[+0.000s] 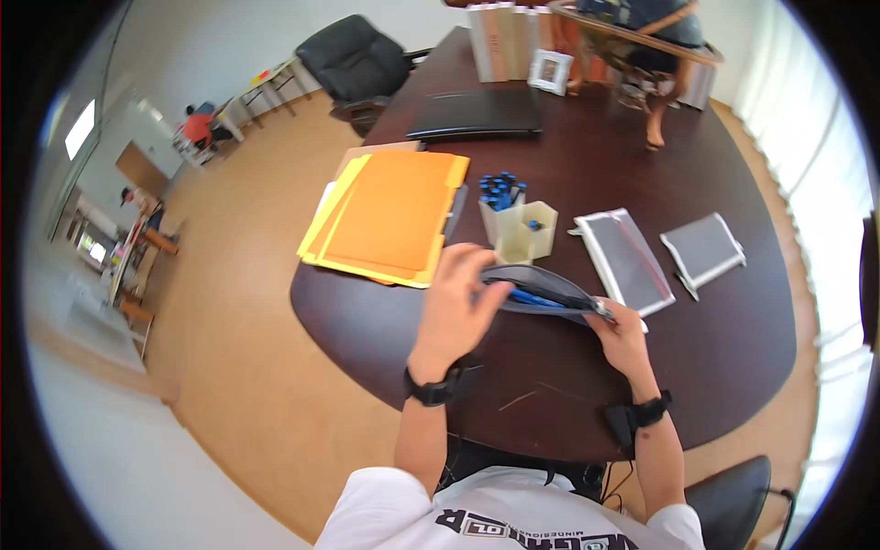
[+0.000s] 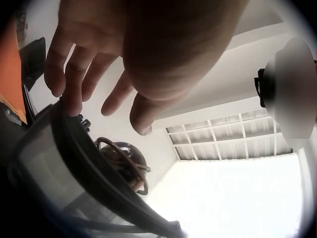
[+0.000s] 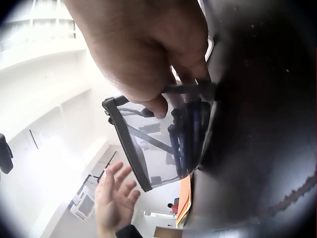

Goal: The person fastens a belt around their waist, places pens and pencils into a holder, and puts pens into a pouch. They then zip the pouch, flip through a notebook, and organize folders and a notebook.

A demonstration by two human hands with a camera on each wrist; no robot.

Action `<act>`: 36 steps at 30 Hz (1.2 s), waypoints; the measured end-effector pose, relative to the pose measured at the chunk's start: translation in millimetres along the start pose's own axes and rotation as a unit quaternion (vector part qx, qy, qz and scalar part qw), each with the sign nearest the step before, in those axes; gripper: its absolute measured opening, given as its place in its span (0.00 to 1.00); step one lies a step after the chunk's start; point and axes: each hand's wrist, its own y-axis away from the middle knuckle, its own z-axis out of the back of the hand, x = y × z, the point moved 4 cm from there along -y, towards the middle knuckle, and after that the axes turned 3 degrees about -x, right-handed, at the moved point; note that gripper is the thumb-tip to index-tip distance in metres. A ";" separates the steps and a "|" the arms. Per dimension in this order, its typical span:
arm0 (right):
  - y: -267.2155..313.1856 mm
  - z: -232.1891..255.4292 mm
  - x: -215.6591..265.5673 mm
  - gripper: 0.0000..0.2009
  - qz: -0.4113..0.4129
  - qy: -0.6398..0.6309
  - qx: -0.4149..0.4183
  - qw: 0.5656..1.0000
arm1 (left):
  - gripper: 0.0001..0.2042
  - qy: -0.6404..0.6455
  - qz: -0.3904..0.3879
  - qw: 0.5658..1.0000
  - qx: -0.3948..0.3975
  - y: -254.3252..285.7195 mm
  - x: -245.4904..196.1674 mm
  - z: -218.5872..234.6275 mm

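Observation:
A see-through pouch with dark edging (image 1: pixel 561 286) (image 2: pixel 91 171) (image 3: pixel 143 148) is held above the desk, its top parted. Blue and dark pens (image 3: pixel 185 136) lie inside it. My right hand (image 1: pixel 626 341) (image 3: pixel 148 49) pinches the pouch's right end, thumb on the clear side. At the other end is my left hand (image 1: pixel 451 312) (image 2: pixel 133 49) (image 3: pixel 115 206), fingers spread and loosely bent, holding nothing; whether a fingertip touches the pouch rim I cannot tell. Just beyond stands a pale pen holder (image 1: pixel 513 240) with several blue-capped pens (image 1: pixel 500 190).
Orange and yellow folders (image 1: pixel 390 215) lie left on the dark desk (image 1: pixel 733 339), a black laptop (image 1: pixel 477 115) behind them. Two white-edged pouches (image 1: pixel 623 257) (image 1: pixel 704 249) lie right. Books (image 1: pixel 500 41), a photo frame (image 1: pixel 550 71) and a figurine (image 1: pixel 655 119) stand at the back.

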 end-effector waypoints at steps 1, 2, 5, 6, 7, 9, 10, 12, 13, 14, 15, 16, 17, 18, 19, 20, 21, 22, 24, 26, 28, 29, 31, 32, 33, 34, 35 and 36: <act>0.9 1.6 2.7 0.12 0.011 0.016 -0.006 1.000 | 0.20 -0.026 0.042 0.998 -0.027 8.5 9.4 4.5; 1.7 1.8 5.1 0.12 0.025 -0.022 -0.009 0.999 | 0.21 0.000 0.088 0.996 -0.021 19.1 23.2 3.5; 4.0 5.9 6.6 0.12 0.023 -0.064 -0.015 0.998 | 0.23 0.063 0.180 0.981 0.031 42.9 49.6 -7.3; 3.7 7.6 2.5 0.12 0.007 -0.074 -0.013 0.997 | 0.23 0.089 0.213 0.971 0.063 45.3 48.4 -10.0; 4.5 8.9 0.8 0.12 -0.008 -0.085 -0.010 0.996 | 0.23 0.114 0.246 0.958 0.094 48.0 46.8 -11.5; 11.0 14.4 7.3 0.11 -0.020 -0.107 -0.021 0.994 | 0.21 0.127 0.243 0.952 0.138 50.4 36.5 -11.9; 16.6 16.7 9.5 0.10 -0.030 -0.125 -0.029 0.991 | 0.21 0.146 0.254 0.944 0.148 52.4 29.9 -11.5; 29.7 22.0 4.4 0.08 -0.034 -0.137 -0.052 0.989 | 0.21 0.191 0.251 0.934 0.170 57.2 22.9 -15.0; 39.0 27.3 0.1 0.07 -0.039 -0.145 -0.072 0.986 | 0.21 0.215 0.238 0.930 0.180 60.1 20.3 -17.5; 48.6 32.8 -4.7 0.07 -0.043 -0.153 -0.088 0.983 | 0.21 0.240 0.225 0.925 0.188 61.8 17.8 -19.7; 56.7 36.6 -5.9 0.06 -0.047 -0.162 -0.103 0.980 | 0.21 0.259 0.225 0.919 0.192 60.5 12.7 -21.1; 67.8 46.8 -2.1 0.04 -0.055 -0.131 -0.144 0.979 | 0.21 0.278 0.224 0.914 0.194 55.7 5.6 -22.4; 79.0 58.9 -2.7 0.05 -0.083 -0.106 -0.177 0.975 | 0.21 0.296 0.224 0.908 0.193 50.5 1.6 -23.4; 88.8 69.8 -4.4 0.06 -0.066 -0.142 -0.213 0.964 | 0.22 0.233 0.195 0.942 0.146 43.1 5.5 -22.5; 96.8 82.4 -7.3 0.06 -0.041 -0.184 -0.247 0.950 | 0.23 0.167 0.163 0.967 0.097 34.7 13.4 -24.6; 106.9 98.2 -12.7 0.06 -0.024 -0.200 -0.274 0.940 | 0.24 0.101 0.129 0.985 0.049 27.2 21.4 -26.6; 114.8 113.4 -15.5 0.06 -0.010 -0.249 -0.301 0.921 | 0.24 0.056 0.124 0.990 0.034 21.1 30.8 -30.1; 120.5 131.2 -16.9 0.06 0.008 -0.229 -0.340 0.912 | 0.25 0.013 0.117 0.993 0.019 13.9 41.6 -32.9; 131.6 167.6 -24.7 0.07 0.040 -0.187 -0.386 0.902 | 0.27 -0.062 0.074 0.995 0.022 -0.4 61.2 -40.3; 138.9 197.5 -31.5 0.08 0.059 -0.134 -0.453 0.879 | 0.27 -0.077 0.080 0.992 0.064 -8.4 69.9 -49.8; 145.3 223.7 -39.5 0.08 0.068 -0.075 -0.502 0.859 | 0.20 -0.080 0.084 0.990 0.083 -16.1 71.6 -59.5; 146.7 235.6 -48.2 0.09 0.069 -0.043 -0.519 0.851 | 0.18 -0.080 0.078 0.990 0.090 -18.5 76.7 -65.0; 146.0 245.7 -57.6 0.09 0.051 0.044 -0.546 0.835 | 0.13 -0.077 0.065 0.989 0.106 -22.0 88.8 -76.4; 146.9 248.4 -60.8 0.10 0.030 0.099 -0.555 0.825 | 0.11 -0.075 0.055 0.991 0.096 -24.0 84.4 -79.1; 148.1 250.4 -66.4 0.10 0.007 0.154 -0.563 0.812 | 0.11 -0.084 0.050 0.990 0.100 -26.4 84.3 -83.6; 145.9 249.9 -75.1 0.11 0.034 0.181 -0.555 0.811 | 0.11 -0.093 0.044 0.989 0.104 -29.9 85.4 -87.0; 144.1 247.0 -72.7 0.11 0.019 0.196 -0.542 0.817 | 0.11 -0.103 0.041 0.988 0.106 -33.2 86.8 -89.4; 138.5 237.7 -68.1 0.11 0.004 0.209 -0.528 0.823 | 0.12 -0.104 0.041 0.988 0.110 -37.9 90.3 -93.6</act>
